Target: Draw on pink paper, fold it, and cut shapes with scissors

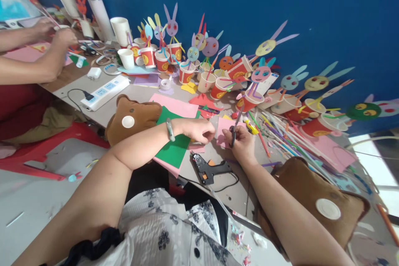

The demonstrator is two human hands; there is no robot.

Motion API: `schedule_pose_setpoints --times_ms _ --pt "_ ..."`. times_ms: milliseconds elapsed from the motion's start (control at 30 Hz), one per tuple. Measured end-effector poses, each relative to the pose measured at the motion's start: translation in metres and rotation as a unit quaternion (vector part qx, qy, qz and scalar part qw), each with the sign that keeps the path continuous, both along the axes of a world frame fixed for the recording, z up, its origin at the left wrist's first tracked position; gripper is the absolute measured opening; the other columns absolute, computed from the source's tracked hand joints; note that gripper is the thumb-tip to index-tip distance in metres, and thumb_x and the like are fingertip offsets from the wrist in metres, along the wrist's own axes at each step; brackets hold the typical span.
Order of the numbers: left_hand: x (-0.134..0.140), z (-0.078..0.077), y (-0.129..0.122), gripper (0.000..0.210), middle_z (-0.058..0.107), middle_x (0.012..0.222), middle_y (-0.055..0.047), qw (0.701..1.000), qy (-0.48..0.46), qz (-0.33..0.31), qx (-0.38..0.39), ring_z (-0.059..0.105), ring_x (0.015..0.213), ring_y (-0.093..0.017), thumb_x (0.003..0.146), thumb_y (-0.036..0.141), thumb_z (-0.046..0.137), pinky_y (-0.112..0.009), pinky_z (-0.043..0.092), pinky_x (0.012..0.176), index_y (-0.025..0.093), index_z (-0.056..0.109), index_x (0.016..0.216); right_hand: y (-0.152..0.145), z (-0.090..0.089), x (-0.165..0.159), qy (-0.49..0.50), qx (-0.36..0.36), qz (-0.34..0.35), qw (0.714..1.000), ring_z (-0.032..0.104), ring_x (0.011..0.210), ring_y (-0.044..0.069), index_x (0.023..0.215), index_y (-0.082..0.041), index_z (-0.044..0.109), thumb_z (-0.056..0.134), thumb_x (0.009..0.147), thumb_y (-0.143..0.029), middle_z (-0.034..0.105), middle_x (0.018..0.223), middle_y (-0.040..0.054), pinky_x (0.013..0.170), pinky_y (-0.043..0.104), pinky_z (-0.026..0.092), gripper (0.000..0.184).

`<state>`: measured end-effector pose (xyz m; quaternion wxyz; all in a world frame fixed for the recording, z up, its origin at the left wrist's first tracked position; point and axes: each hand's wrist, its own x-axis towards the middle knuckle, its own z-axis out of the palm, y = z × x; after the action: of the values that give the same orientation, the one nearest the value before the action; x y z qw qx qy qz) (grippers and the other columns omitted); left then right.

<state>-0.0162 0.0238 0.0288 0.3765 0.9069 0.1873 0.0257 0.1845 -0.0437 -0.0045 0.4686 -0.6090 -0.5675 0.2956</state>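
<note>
Scissors (238, 117) with dark handles are gripped in my right hand (245, 145), blades pointing away from me toward the cups. Just under them lies a small pink paper piece (222, 126) on the table. To the left, my left hand (201, 130) has its fingers curled in; whatever may be between them is hidden. Green paper (171, 153) lies beneath my left wrist, over a larger pink sheet (174, 104). Close to me, between my hands, rests a black glue gun (212, 169) with its cord.
Paper cups (187, 77) with rabbit figures line the blue wall. Pipe cleaners (286, 141) lie right. Brown cushions (140, 112) (299, 187) sit under both forearms. A power strip (107, 91) lies left, near a co-worker's hands (64, 37). A red stool (34, 162) stands left.
</note>
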Motion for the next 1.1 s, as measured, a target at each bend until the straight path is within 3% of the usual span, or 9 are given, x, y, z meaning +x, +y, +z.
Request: schedule_pose_setpoints --times_ms 100,200,333,400,600,733,867,1000,1100 --pt "0.0 0.002 0.003 0.015 0.067 0.083 -0.003 1.0 -0.011 0.023 -0.011 0.058 0.073 -0.013 0.076 0.012 0.065 -0.026 0.041 0.068 0.014 0.07 0.09 -0.001 0.002 0.0 0.014 -0.002 -0.006 1.0 0.048 0.041 0.012 0.062 -0.023 0.053 0.079 0.069 -0.055 0.057 0.049 -0.002 0.04 0.025 0.039 0.042" --pt "-0.001 0.0 0.002 0.027 0.067 0.093 -0.003 0.999 0.02 -0.021 0.027 0.059 0.087 -0.017 0.07 0.015 0.074 -0.027 0.043 0.077 0.017 0.072 0.097 -0.001 0.002 0.0 0.015 -0.006 -0.013 1.0 0.046 0.042 0.012 0.061 -0.023 0.052 0.08 0.067 -0.056 0.054 0.049 -0.003 0.041 0.026 0.038 0.044" --pt "-0.001 -0.002 -0.004 0.014 0.065 0.092 -0.003 0.994 0.05 -0.082 0.053 0.057 0.095 -0.019 0.069 0.021 0.076 -0.027 0.042 0.084 0.02 0.073 0.083 0.0 -0.001 0.0 -0.012 -0.001 -0.015 1.0 0.044 0.042 0.011 0.062 -0.022 0.052 0.079 0.068 -0.055 0.049 0.047 -0.0045 0.042 0.025 0.036 0.043" --pt "0.0 -0.001 -0.006 0.005 0.064 0.084 -0.002 0.993 0.061 -0.091 0.047 0.056 0.091 -0.018 0.071 0.021 0.075 -0.027 0.042 0.08 0.019 0.071 0.073 0.0 -0.003 0.001 -0.029 0.006 -0.017 0.999 0.043 0.043 0.011 0.062 -0.022 0.052 0.08 0.067 -0.053 0.049 0.047 -0.0049 0.042 0.025 0.035 0.042" --pt "-0.003 0.01 -0.007 0.01 0.064 0.066 0.0 0.996 0.066 -0.038 -0.039 0.054 0.064 -0.013 0.067 0.008 0.069 -0.027 0.038 0.061 0.016 0.064 0.063 -0.001 -0.001 0.001 -0.024 0.007 -0.009 1.0 0.043 0.043 0.011 0.061 -0.022 0.052 0.081 0.066 -0.055 0.051 0.049 -0.004 0.043 0.026 0.037 0.044" --pt "-0.003 0.009 -0.004 0.006 0.065 0.066 0.0 0.991 -0.042 0.031 -0.126 0.055 0.058 -0.01 0.075 0.01 0.067 -0.025 0.04 0.058 0.014 0.063 0.072 -0.003 0.003 0.0 -0.01 0.006 0.007 1.0 0.046 0.046 0.013 0.061 -0.023 0.052 0.08 0.068 -0.055 0.054 0.052 -0.0024 0.045 0.027 0.04 0.043" --pt "0.004 0.0 -0.002 0.007 0.066 0.071 -0.002 0.953 -0.188 0.109 -0.212 0.059 0.062 -0.009 0.08 0.014 0.068 -0.024 0.046 0.063 0.012 0.062 0.082 -0.005 0.0 0.004 0.024 -0.006 0.046 0.999 0.048 0.047 0.014 0.066 -0.023 0.055 0.075 0.074 -0.055 0.054 0.053 -0.0014 0.047 0.03 0.041 0.039" --pt "0.011 -0.009 -0.003 0.015 0.068 0.084 -0.005 0.923 -0.274 0.158 -0.22 0.064 0.073 -0.01 0.077 0.011 0.07 -0.025 0.05 0.071 0.011 0.062 0.089 -0.008 0.0 0.006 0.031 -0.006 0.078 0.996 0.053 0.052 0.017 0.074 -0.022 0.061 0.079 0.071 -0.054 0.06 0.059 0.0009 0.05 0.032 0.044 0.037" --pt "0.014 -0.011 -0.003 0.018 0.07 0.092 -0.007 0.924 -0.287 0.161 -0.196 0.065 0.079 -0.011 0.076 0.008 0.07 -0.026 0.05 0.074 0.01 0.065 0.093 -0.011 0.003 0.002 0.019 0.001 0.079 0.997 0.057 0.055 0.018 0.072 -0.021 0.062 0.082 0.069 -0.049 0.063 0.062 0.0026 0.052 0.032 0.047 0.034"
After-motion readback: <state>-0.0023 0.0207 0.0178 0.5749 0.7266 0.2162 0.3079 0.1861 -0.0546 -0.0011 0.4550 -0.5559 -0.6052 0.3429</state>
